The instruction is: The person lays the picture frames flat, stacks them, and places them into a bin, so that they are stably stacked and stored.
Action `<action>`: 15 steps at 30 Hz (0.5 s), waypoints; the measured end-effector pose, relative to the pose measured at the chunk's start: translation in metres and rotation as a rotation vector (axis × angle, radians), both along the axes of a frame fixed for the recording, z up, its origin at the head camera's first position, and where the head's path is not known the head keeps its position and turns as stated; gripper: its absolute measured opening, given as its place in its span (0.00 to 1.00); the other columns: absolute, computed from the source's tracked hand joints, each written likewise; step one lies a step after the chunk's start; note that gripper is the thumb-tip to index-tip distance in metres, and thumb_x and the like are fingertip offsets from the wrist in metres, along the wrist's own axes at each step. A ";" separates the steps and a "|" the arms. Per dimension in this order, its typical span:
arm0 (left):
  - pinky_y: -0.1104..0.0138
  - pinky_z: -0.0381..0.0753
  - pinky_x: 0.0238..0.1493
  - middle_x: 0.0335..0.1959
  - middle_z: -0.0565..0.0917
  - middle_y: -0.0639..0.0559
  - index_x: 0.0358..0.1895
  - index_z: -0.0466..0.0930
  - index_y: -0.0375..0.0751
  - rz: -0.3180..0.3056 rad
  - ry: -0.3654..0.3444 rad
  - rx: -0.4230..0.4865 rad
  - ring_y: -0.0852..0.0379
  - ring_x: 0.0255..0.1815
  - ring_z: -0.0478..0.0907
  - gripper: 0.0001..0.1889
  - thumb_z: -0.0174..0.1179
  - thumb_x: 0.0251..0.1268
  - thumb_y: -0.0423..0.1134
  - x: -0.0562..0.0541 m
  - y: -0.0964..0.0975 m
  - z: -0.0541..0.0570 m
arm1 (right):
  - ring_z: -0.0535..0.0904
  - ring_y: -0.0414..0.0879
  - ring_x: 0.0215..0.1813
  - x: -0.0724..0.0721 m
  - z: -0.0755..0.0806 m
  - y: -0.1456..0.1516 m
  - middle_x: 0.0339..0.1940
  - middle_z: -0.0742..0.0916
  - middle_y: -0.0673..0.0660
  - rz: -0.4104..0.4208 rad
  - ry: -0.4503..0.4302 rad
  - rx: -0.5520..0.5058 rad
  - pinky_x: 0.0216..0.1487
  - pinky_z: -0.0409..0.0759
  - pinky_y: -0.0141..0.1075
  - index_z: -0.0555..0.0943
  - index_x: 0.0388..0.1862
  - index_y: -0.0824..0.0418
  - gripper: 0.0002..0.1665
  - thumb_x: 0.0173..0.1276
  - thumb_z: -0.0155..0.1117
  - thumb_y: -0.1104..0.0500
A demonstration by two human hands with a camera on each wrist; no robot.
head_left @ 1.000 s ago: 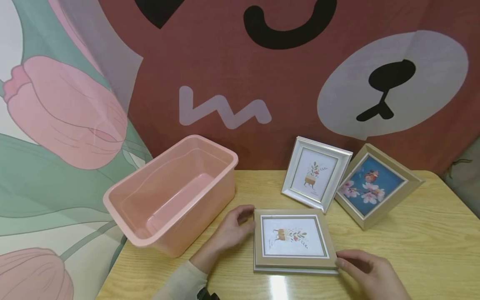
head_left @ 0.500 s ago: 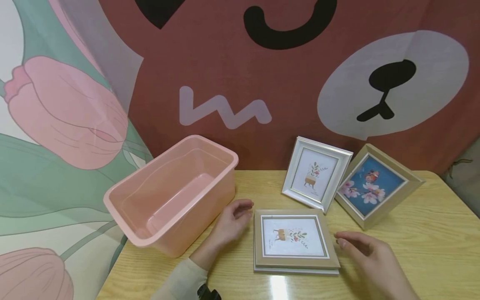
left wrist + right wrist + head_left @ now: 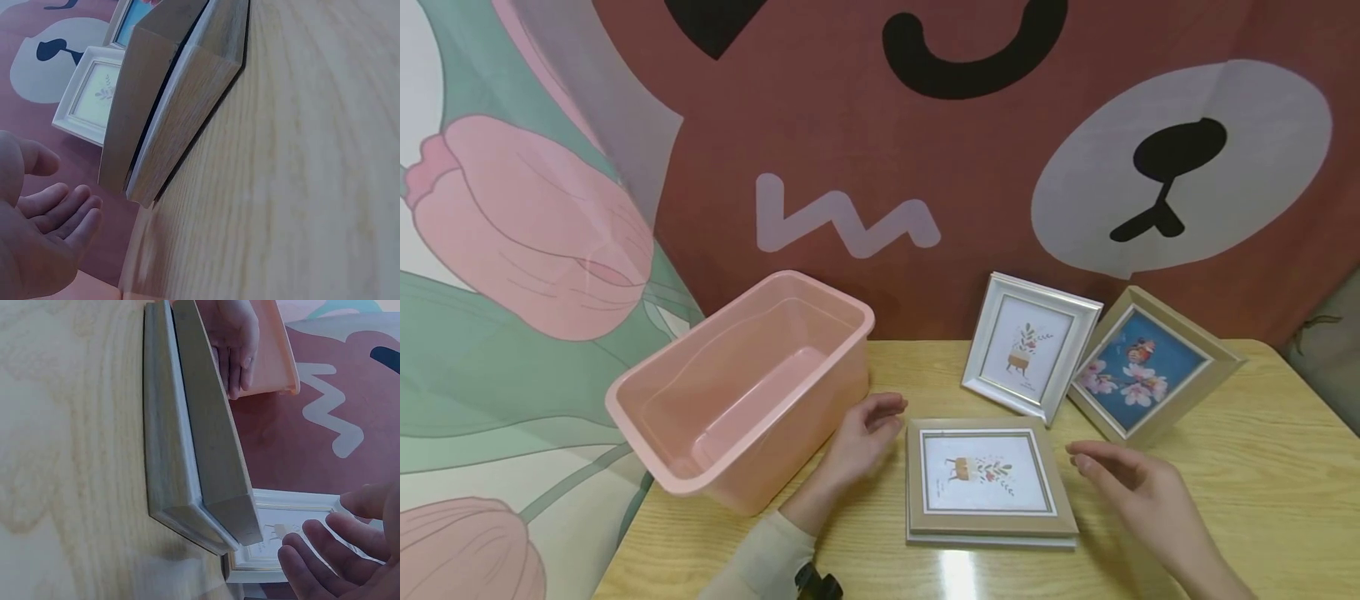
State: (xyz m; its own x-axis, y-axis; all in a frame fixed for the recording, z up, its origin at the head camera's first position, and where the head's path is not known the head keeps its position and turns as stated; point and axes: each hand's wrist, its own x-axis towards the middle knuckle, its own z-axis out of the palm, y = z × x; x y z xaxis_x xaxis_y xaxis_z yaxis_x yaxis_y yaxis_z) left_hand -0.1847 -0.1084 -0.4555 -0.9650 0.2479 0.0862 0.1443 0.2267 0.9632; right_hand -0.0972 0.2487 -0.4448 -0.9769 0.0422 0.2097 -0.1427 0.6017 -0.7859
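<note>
A tan picture frame [image 3: 987, 473] with a flower-pot print lies face up on the table. Beneath it is a second picture frame [image 3: 992, 542] with a pale edge; the rest of its face is covered. Both wrist views show the two frames stacked, a dark gap running between them. My left hand [image 3: 867, 437] is just off the stack's left side, fingers relaxed and holding nothing. On the opposite side, my right hand [image 3: 1142, 492] hovers apart from the stack, fingers loosely bent, also holding nothing.
A pink plastic bin [image 3: 850, 358] stands at left. Behind the stack, a white picture frame [image 3: 970, 367] stands upright, beside a tan picture frame [image 3: 1142, 375] with a blue flower photo. A printed cloth [image 3: 865, 125] hangs behind the wooden table [image 3: 1262, 500].
Both hands have come away from the stack's sides; the right hand has moved up and slightly right, the left slightly back. The stacked frames have stayed in place.
</note>
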 end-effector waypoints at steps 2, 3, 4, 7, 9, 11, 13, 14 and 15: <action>0.49 0.81 0.73 0.63 0.83 0.25 0.65 0.79 0.24 0.002 0.003 -0.004 0.31 0.67 0.82 0.18 0.59 0.76 0.26 -0.001 0.000 0.000 | 0.84 0.21 0.47 -0.002 0.002 0.000 0.46 0.95 0.48 0.001 0.005 -0.001 0.45 0.80 0.14 0.91 0.54 0.58 0.11 0.77 0.71 0.61; 0.49 0.81 0.74 0.63 0.84 0.25 0.65 0.79 0.24 0.005 0.001 -0.005 0.32 0.67 0.82 0.18 0.59 0.76 0.26 -0.001 0.001 0.000 | 0.84 0.21 0.46 -0.003 0.003 0.001 0.46 0.95 0.47 0.002 0.010 -0.005 0.45 0.80 0.14 0.91 0.55 0.58 0.11 0.77 0.71 0.61; 0.49 0.81 0.74 0.63 0.84 0.25 0.64 0.79 0.24 0.008 -0.001 -0.005 0.32 0.67 0.82 0.18 0.59 0.76 0.26 -0.001 0.001 0.001 | 0.84 0.21 0.46 -0.004 0.004 0.001 0.46 0.95 0.47 0.002 0.012 -0.008 0.46 0.80 0.14 0.91 0.55 0.58 0.11 0.77 0.71 0.61; 0.49 0.81 0.74 0.63 0.84 0.25 0.64 0.79 0.23 0.008 -0.001 0.004 0.30 0.67 0.81 0.18 0.58 0.76 0.26 -0.002 0.001 0.001 | 0.84 0.20 0.46 -0.008 0.007 0.003 0.46 0.94 0.41 -0.004 0.007 -0.024 0.45 0.80 0.14 0.90 0.56 0.58 0.12 0.78 0.70 0.60; 0.50 0.81 0.73 0.63 0.83 0.24 0.65 0.78 0.22 0.007 0.000 0.011 0.29 0.67 0.81 0.19 0.58 0.76 0.26 -0.003 0.002 0.001 | 0.84 0.21 0.46 -0.010 0.009 0.004 0.46 0.94 0.38 -0.006 0.015 -0.042 0.46 0.81 0.14 0.90 0.57 0.60 0.12 0.79 0.69 0.60; 0.51 0.81 0.73 0.63 0.83 0.24 0.65 0.78 0.22 0.007 0.002 0.017 0.28 0.68 0.81 0.19 0.59 0.75 0.27 -0.005 0.002 0.001 | 0.85 0.21 0.46 -0.013 0.011 0.005 0.45 0.93 0.35 -0.007 0.020 -0.063 0.46 0.81 0.15 0.90 0.58 0.61 0.13 0.80 0.68 0.60; 0.51 0.81 0.73 0.63 0.84 0.24 0.66 0.78 0.22 0.006 0.006 0.014 0.29 0.67 0.81 0.20 0.59 0.75 0.27 -0.006 0.003 0.001 | 0.85 0.22 0.46 -0.014 0.013 0.006 0.44 0.92 0.33 -0.006 0.036 -0.081 0.46 0.81 0.15 0.89 0.58 0.63 0.13 0.80 0.67 0.61; 0.50 0.81 0.73 0.63 0.84 0.25 0.65 0.78 0.22 0.008 0.009 0.012 0.29 0.67 0.81 0.20 0.59 0.75 0.28 -0.007 0.004 0.001 | 0.85 0.22 0.47 -0.015 0.014 0.006 0.44 0.92 0.32 -0.004 0.045 -0.089 0.46 0.81 0.15 0.89 0.58 0.64 0.13 0.80 0.67 0.62; 0.49 0.81 0.73 0.63 0.84 0.25 0.65 0.78 0.22 0.009 0.013 0.013 0.30 0.67 0.82 0.19 0.60 0.75 0.27 -0.007 0.005 0.002 | 0.86 0.22 0.47 -0.016 0.015 0.006 0.44 0.91 0.31 -0.001 0.053 -0.099 0.47 0.82 0.15 0.89 0.58 0.64 0.13 0.80 0.67 0.62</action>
